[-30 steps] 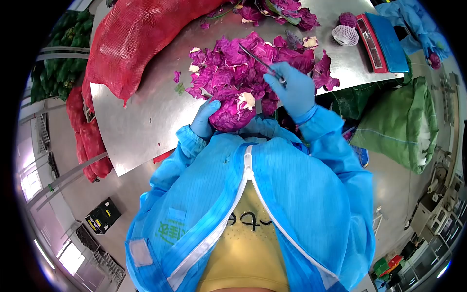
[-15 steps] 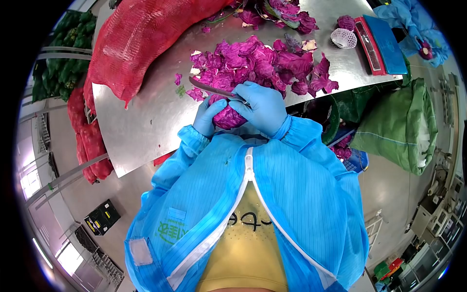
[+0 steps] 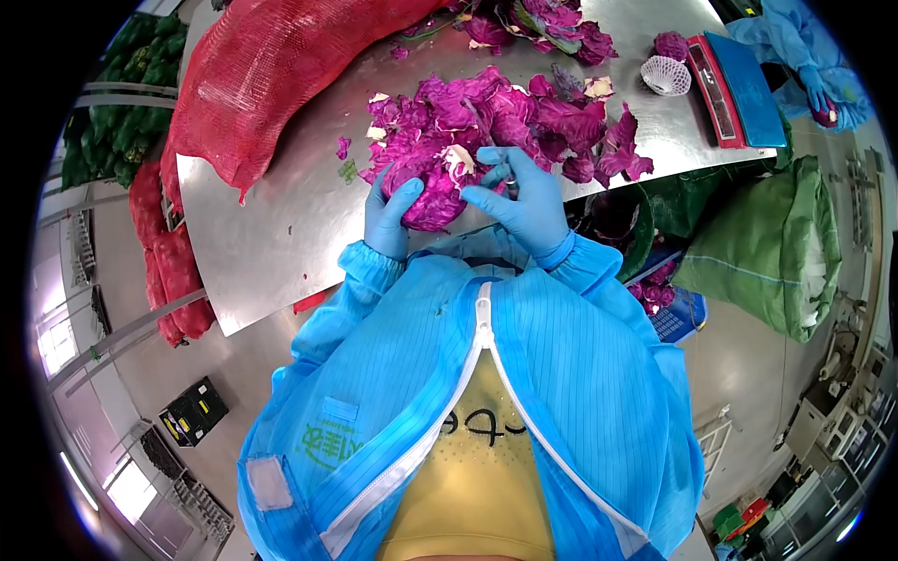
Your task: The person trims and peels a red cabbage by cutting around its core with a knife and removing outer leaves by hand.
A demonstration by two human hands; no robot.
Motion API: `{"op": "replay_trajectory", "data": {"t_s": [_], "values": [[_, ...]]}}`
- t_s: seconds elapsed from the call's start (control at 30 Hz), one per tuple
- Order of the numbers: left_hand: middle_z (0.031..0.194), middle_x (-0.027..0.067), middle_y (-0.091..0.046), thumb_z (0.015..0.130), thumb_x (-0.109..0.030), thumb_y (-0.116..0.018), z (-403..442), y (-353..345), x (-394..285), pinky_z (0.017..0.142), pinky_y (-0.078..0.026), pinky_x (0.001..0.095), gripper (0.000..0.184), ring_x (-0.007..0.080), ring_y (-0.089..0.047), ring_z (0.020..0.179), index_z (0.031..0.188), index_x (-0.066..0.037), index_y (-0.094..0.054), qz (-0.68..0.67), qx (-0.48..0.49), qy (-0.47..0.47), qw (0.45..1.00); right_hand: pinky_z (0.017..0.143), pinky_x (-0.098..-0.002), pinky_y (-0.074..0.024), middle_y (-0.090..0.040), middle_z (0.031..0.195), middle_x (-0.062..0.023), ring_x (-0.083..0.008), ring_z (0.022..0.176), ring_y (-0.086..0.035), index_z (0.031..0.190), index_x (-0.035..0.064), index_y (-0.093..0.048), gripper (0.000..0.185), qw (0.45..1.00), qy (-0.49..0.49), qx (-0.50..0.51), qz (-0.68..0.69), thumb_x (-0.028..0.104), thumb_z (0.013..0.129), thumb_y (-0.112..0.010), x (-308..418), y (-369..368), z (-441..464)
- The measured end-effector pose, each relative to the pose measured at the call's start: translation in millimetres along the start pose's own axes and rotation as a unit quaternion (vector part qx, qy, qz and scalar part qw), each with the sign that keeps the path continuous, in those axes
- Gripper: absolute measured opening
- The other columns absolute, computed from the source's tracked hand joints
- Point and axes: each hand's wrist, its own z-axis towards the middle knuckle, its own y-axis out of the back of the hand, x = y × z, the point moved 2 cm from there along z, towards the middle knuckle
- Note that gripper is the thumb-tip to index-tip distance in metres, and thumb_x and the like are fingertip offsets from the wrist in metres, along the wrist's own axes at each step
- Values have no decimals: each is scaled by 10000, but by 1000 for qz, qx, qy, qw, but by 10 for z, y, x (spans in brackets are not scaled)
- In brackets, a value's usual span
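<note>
A purple cabbage head [image 3: 433, 198] with a pale cut stem is held near the table's front edge. My left hand [image 3: 387, 217] wraps round its left side, thumb on top. On its right side, my right hand [image 3: 526, 201] has curled fingers and its thumb reaches the head beside the stem. A small dark part of the knife [image 3: 511, 188] shows between the fingers of my right hand; its blade cannot be made out. Loose purple leaves [image 3: 496, 107] lie heaped just behind the head.
A red mesh sack [image 3: 257, 89] fills the table's back left. At the right are a white foam net [image 3: 665, 76], a small cabbage [image 3: 672, 44] and a red-and-blue device [image 3: 739, 91]. A green sack [image 3: 769, 248] and blue crate [image 3: 680, 319] stand below. Another person's blue sleeve [image 3: 781, 33] shows back right.
The knife crossed over the head half a second ago; its blade is now out of sight. My right hand has turned, and the cabbage's pale stem faces up again.
</note>
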Motion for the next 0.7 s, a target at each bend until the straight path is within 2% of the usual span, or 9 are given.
{"op": "replay_trajectory", "data": {"t_s": [0.1,0.2,0.27,0.4,0.47,0.5,0.57,0.63,0.7], "values": [[1178,146,-579,751,-196,-732,7,-4,5,952,-456,355,609,241,-575,1068,1265,4,-474,32,8,-34,999,602,-211,-399,-567,792,4,-62,683,-479,1155,42,-573,608,998,1,32,-45,337,679,-810,29,-11,34],[1191,148,-567,725,-185,-761,-16,-50,-52,959,-455,360,665,247,-564,1087,1285,-6,-451,80,12,-69,994,603,-215,-405,-562,781,8,-64,690,-492,1144,47,-575,576,998,11,43,-44,316,688,-802,5,0,87],[1201,150,-558,703,-189,-784,-23,-43,-42,961,-455,362,709,248,-561,1092,1296,-13,-438,90,9,-87,992,631,-307,-482,-602,788,-68,-160,685,-574,1093,42,-572,541,997,-2,65,-49,306,679,-800,9,20,110],[1214,152,-542,646,-205,-837,-46,-19,-67,963,-454,369,809,251,-556,1099,1311,-23,-413,175,2,-142,974,635,-318,-484,-608,800,-79,-164,693,-578,1094,45,-569,502,995,2,91,-43,271,697,-778,17,40,138],[1214,152,-540,631,-214,-848,-61,-36,-100,963,-454,367,827,252,-557,1097,1309,-24,-413,198,3,-156,968,617,-243,-447,-625,780,-16,-77,702,-555,1105,48,-587,452,994,26,100,-44,224,721,-749,-1,30,146],[1214,152,-537,615,-222,-859,-67,-43,-115,962,-455,366,846,253,-558,1095,1306,-25,-414,220,5,-169,961,617,-243,-447,-625,780,-16,-77,702,-555,1105,48,-587,452,994,26,100,-44,224,721,-749,22,18,141],[1213,150,-541,653,-226,-831,-62,-51,-93,958,-457,365,800,253,-559,1094,1307,-27,-417,217,1,-164,962,656,-257,-482,-654,814,-35,-84,760,-603,1101,40,-589,412,977,61,77,-190,193,742,-721,95,-10,130],[1212,148,-545,690,-230,-804,-35,-24,-49,955,-459,364,754,253,-560,1094,1308,-28,-420,214,-3,-159,964,684,-262,-490,-663,832,-44,-95,776,-616,1107,32,-589,402,987,48,54,-146,171,749,-711,28,-8,129],[1210,143,-557,790,-253,-702,38,11,31,948,-465,370,630,250,-562,1097,1313,-34,-426,-46,19,-8,999,712,-267,-497,-673,850,-53,-107,792,-629,1113,24,-590,393,994,35,31,-102,149,757,-701,-61,2,150]]}}
